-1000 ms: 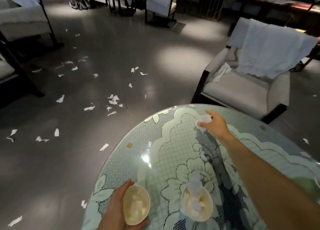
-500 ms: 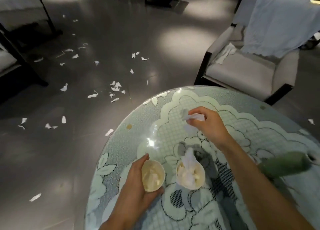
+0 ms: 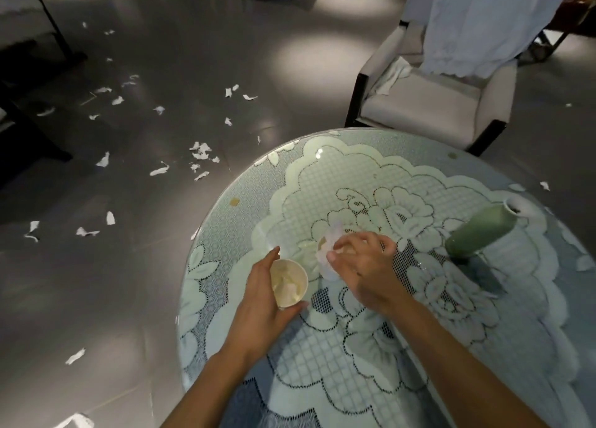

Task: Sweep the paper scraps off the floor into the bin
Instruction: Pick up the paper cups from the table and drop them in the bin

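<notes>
Room: dim grey floor (image 3: 154, 266), an armchair (image 3: 429, 105) at the far right, and a round lace-covered table (image 3: 354, 182) close in front.
Scraps: white paper scraps (image 3: 200, 151) lie scattered over the floor, left of the table and beyond it, with a few near its left edge.
Left hand: the left hand (image 3: 258, 301) grips a paper cup (image 3: 288, 282) from the side, and the cup has white paper in it.
Right hand: the right hand (image 3: 361, 266) has its fingers curled over a white tissue (image 3: 329, 256) and presses it down at a second cup (image 3: 320, 243), which it mostly hides.
Also on the table: a green vase (image 3: 480, 234) stands to the right, well apart from both hands.
Step in hand: this looks like tidying the tabletop (the floor is not yet started).
Key relation: every scrap lies down and to the left of the hands. The scatter runs from the near-left floor away toward the far left. The left hand is on the nearer side, but it is occupied.
Not in view: no bin and no broom.
Next move: probably to set the cups down, then turn left toward the scatter.
Risk: the loose tissue may spill from the cups and add to the litter.
</notes>
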A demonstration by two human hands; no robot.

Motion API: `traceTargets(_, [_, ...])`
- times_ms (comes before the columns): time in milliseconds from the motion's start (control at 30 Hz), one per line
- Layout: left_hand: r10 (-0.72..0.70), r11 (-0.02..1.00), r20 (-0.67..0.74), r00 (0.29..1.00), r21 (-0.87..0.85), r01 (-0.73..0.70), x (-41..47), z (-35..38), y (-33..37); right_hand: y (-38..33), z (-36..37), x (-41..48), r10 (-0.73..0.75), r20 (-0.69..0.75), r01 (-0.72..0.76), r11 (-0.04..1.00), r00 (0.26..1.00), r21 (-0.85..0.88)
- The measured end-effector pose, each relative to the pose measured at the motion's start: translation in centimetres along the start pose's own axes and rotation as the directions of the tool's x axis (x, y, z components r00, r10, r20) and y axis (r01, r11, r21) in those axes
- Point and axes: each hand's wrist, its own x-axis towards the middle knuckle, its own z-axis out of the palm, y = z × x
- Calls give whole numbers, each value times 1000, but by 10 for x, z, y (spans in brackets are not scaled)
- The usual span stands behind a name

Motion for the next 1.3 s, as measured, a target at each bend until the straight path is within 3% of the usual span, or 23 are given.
traceTargets(100, [1, 1000, -6, 1000, 18, -1, -1, -3, 2, 1, 10, -2, 99, -132, -86, 991, 986, 100])
traceTargets(200, [-2, 999, -2, 1000, 37, 2, -1, -4, 6, 5, 18, -3, 125, -28, -122, 989, 992, 85])
traceTargets(267, [-9, 1000, -9, 1000, 22, 9, -1, -5, 6, 0, 16, -2, 201, 48, -207, 957, 978, 206])
traceTargets(400, [-2, 1000, -9, 1000, 4, 3, 1, -8, 14, -10, 2, -6, 293, 34, -280, 862, 955, 423])
traceTargets(567, [107, 994, 56, 993, -35, -105, 3, -5, 44, -15, -32, -34, 351, -80, -256, 803, 933, 538])
traceTargets(700, [227, 973, 190, 955, -80, -215, -4, 11, 81, -13, -63, -90, 472, -195, -301, 777, 860, 553])
traceTargets(933, [468, 882, 472, 747, -198, -427, -52, 74, 150, -10, -86, -240, 677, -426, -437, 724, 600, 533])
traceTargets(1033, [526, 847, 575, 627, -285, -448, -92, 112, 182, -11, -96, -319, 767, -429, -513, 640, 477, 573])
traceTargets(1133, [555, 822, 662, 504, -345, -453, -144, 157, 217, -15, -100, -407, 836, -461, -536, 546, 298, 644])
traceTargets(1300, [642, 720, 736, 216, -482, -499, -259, 231, 272, -32, -89, -556, 897, -443, -575, 355, -14, 737])
